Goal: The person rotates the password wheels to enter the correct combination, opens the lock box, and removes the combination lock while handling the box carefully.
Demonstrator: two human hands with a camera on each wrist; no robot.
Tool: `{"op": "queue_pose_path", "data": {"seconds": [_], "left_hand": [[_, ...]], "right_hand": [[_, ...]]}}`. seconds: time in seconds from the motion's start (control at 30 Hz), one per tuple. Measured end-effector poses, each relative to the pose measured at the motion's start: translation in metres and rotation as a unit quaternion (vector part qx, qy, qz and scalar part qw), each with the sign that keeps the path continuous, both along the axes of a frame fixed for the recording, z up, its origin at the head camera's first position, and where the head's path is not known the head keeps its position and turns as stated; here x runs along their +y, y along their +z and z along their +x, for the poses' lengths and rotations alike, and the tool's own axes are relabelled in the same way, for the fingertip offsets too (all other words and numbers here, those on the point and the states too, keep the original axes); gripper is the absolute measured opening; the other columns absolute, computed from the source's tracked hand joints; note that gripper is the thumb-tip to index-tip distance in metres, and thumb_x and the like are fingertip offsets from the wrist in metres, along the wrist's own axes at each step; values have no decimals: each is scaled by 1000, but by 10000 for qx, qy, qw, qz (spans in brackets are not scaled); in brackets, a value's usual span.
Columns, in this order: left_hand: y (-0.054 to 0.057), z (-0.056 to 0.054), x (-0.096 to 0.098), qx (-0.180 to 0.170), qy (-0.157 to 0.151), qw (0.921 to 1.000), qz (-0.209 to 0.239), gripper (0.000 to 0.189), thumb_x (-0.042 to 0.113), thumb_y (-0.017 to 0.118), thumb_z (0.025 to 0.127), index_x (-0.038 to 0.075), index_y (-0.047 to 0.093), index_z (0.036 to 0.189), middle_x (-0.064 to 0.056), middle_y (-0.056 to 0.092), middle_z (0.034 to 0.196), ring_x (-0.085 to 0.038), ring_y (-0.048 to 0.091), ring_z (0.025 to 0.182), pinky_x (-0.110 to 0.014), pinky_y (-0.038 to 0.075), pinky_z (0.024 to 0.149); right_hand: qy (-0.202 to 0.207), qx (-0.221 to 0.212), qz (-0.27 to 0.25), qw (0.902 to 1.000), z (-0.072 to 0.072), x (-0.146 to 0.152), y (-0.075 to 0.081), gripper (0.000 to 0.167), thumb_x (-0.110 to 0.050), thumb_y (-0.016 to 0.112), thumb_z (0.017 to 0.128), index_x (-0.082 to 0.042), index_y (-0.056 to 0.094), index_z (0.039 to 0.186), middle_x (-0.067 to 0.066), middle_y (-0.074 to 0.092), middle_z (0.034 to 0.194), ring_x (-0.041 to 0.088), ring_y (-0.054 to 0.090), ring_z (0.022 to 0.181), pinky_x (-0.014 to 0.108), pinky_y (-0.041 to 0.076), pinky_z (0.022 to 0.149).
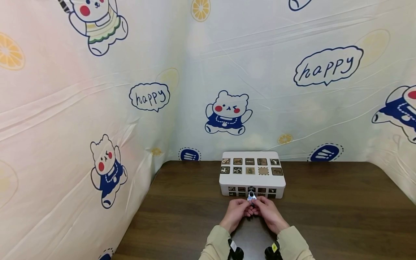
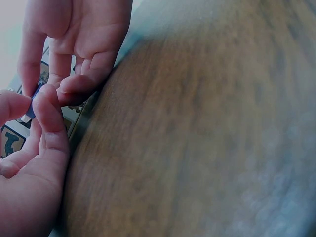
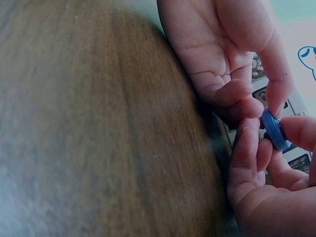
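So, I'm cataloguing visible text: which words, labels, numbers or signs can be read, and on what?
"happy": left speech bubble on the printed backdrop.
"happy": right speech bubble, same backdrop.
"!!!", apparently: blue ovals low on it.
Too small to read: any lettering on the white box, small blue object or wrist tags.

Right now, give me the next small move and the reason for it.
I'd probably hold the blue piece with the left hand and ease the right hand's pinch a little. Both hands pinch it at once in front of the box, and their fingers hide part of it, so loosening one should free it to be turned.
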State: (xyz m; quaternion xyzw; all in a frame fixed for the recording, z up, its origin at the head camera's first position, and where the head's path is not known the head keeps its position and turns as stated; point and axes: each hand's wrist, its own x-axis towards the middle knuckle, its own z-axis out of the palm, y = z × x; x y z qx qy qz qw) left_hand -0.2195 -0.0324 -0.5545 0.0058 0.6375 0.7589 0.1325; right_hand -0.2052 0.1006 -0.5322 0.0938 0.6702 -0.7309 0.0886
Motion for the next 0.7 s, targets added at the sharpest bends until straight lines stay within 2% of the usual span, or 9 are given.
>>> {"op": "queue_pose_path", "data": {"seconds": [0.4,0.7], "left_hand": [[-1,2,0,22,35,10000,-14,15,5,57,86,-7,66,89,1,60,66,-6,56,55,-15,47,51],[2,3,0,115,-56,9999,-4,17,6,57,86,-9,65,90,2,59,65,-5,56,56,-15,47,52]], "right_hand": [[-104,-84,122,9998,1,-1,1,18,-10,53,95,5,57,102,3,60,79,12,57,68,23,50,63],[-100,-78,123,9998,2,-1,2,17,-11,53,95,5,58,100,3,60,79,12,56,69,23,49,63]]}}
